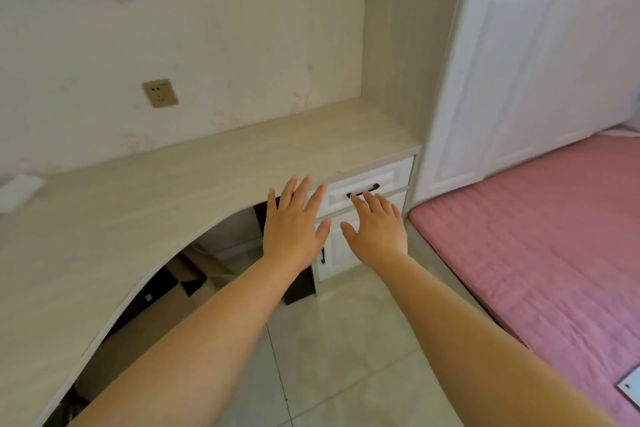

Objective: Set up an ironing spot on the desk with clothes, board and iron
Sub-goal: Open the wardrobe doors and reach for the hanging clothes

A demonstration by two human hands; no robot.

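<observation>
Reaching out, left hand (294, 222) and right hand (375, 229) empty, fingers spread, above the bare tabletop (173, 191).
No clothes, board or iron in view; fetching them looks next, maybe from the drawer (367, 189).

The boxes (194, 274) under the desk (173, 184) are partly hidden by its curved edge; the white object (17, 192) at left is blurred.
</observation>
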